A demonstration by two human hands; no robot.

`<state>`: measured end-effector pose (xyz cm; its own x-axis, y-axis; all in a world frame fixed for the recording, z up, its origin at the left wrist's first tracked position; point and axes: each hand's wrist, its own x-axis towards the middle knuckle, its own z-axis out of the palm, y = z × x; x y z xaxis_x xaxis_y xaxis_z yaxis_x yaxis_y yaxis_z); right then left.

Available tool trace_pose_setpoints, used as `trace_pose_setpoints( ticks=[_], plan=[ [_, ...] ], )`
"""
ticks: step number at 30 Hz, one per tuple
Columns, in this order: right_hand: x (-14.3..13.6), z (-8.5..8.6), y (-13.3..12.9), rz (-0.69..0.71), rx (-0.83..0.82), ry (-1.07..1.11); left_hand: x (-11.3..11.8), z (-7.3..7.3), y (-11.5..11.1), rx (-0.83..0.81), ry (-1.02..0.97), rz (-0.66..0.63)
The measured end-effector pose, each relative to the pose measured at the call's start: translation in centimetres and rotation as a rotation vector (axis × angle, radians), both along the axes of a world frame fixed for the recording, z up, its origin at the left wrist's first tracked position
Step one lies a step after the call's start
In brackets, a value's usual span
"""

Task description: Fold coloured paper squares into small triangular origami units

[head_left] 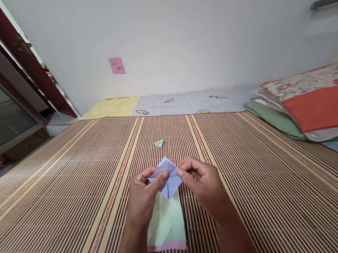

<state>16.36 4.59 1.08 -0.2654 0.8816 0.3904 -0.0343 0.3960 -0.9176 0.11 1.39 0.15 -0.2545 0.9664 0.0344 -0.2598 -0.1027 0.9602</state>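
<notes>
A folded lavender paper, turned with one corner up like a diamond, is held up between both hands. My left hand grips its left side, the thumb pressed on the front face. With thumb and forefinger, my right hand pinches the right corner. Creases and a dark line down the lower middle show on the paper. Beneath it a pale green sheet with a pink strip along its near edge lies on the mat. Farther off sits a small folded green paper piece.
The striped bamboo mat spreads under everything. Folded bedding is stacked at the right, by the wall. Patterned cloth borders the mat's far edge. A pink note sticks to the wall. A glass-paned frame stands at left.
</notes>
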Motion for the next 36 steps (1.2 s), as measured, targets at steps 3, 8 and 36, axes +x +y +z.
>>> trace_pose_setpoints(
  ticks=[3,8,36],
  plan=[
    [-0.3,0.0,-0.1,-0.021,0.008,-0.019,0.2,-0.1,0.0,0.037,0.029,0.074],
    [-0.6,0.2,-0.1,-0.03,0.009,-0.057,0.3,-0.2,0.0,0.071,0.074,0.163],
    [-1.2,0.1,-0.3,-0.065,-0.046,0.07,1.9,1.1,-0.9,0.078,0.045,0.123]
  ],
)
